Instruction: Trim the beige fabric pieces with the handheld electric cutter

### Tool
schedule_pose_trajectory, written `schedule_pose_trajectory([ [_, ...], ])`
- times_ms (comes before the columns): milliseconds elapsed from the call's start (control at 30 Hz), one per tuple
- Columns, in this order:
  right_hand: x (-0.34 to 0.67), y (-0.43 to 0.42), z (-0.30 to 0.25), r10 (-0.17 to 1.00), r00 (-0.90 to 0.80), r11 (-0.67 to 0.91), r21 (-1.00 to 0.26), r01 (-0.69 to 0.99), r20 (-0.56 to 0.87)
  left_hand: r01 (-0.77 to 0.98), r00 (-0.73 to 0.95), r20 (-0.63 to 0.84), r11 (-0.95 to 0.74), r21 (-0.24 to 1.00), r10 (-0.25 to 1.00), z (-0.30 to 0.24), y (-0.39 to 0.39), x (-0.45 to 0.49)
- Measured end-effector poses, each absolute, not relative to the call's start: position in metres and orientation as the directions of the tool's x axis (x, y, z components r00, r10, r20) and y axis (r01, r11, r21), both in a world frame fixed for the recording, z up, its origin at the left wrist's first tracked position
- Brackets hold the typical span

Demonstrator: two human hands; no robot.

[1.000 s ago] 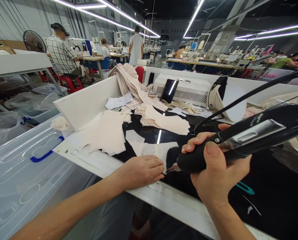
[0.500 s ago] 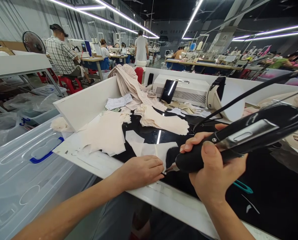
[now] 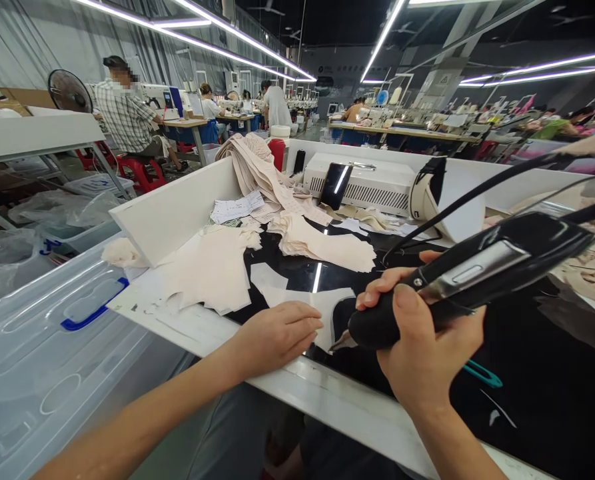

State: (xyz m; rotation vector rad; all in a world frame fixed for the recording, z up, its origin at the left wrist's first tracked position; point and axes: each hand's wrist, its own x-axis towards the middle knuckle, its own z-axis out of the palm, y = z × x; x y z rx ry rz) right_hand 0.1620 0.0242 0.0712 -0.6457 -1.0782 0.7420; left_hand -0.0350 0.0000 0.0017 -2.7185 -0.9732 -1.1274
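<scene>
Head view, items left to right. Clear plastic storage bin [image 3: 52,347] with a blue handle: stands beside the bench, apart from both hands. Stack of cream fabric cut-outs [image 3: 212,267]: lies on the white bench edge, near the left hand but not touched. Left hand [image 3: 277,333]: opened flat, palm down, fingertips pressing on the near corner of the pale translucent fabric piece [image 3: 334,313]. That piece lies flat on the glossy black tabletop [image 3: 552,373], between the two hands, its long axis roughly left to right across the bench. It looks thin, limp and very light, and likely to slide on the slick surface. A flat palm close to the worked edge seems a better hold than a pinch. Black handheld cutting tool [image 3: 477,273], rigid, with a silver panel: its long axis runs from lower left to upper right. The metal tip points down and left at the fabric's edge, just beside the left fingertips, and a black cord leaves the raised rear. Right hand [image 3: 427,347]: clenched around the tool's front grip, thumb on top. Teal-handled snips [image 3: 482,375]: lie on the tabletop, just behind the right hand.
</scene>
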Motion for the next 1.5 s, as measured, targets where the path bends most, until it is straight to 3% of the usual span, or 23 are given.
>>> schedule_pose_trajectory([
  [100, 0.165, 0.018, 0.070, 0.816, 0.258, 0.572, -0.787, -0.229, 0.518, 0.568, 0.543, 0.601, -0.784, 0.251, 0.586, 0.006, -0.004, -0.040],
  [233, 0.173, 0.016, 0.077, 0.830, 0.216, 0.557, -0.789, -0.259, 0.515, 0.530, 0.638, 0.529, -0.818, 0.225, 0.559, 0.011, -0.014, -0.045],
  [400, 0.190, 0.048, 0.088, 0.742, 0.376, 0.652, -0.727, -0.216, 0.555, 0.516, 0.669, 0.497, -0.827, 0.225, 0.553, 0.026, -0.022, -0.049],
  [667, 0.204, 0.095, 0.072, 0.700, 0.410, 0.684, -0.715, -0.146, 0.585, 0.558, 0.693, 0.520, -0.828, 0.052, 0.499, 0.027, 0.022, -0.011],
  [833, 0.198, 0.099, 0.068, 0.712, 0.409, 0.669, -0.728, -0.148, 0.571, 0.585, 0.736, 0.458, -0.809, -0.060, 0.499, 0.013, 0.046, 0.005],
  [1500, 0.195, 0.097, 0.068, 0.702, 0.394, 0.681, -0.722, -0.123, 0.594, 0.623, 0.702, 0.440, -0.783, 0.003, 0.560, 0.008, 0.045, 0.002],
])
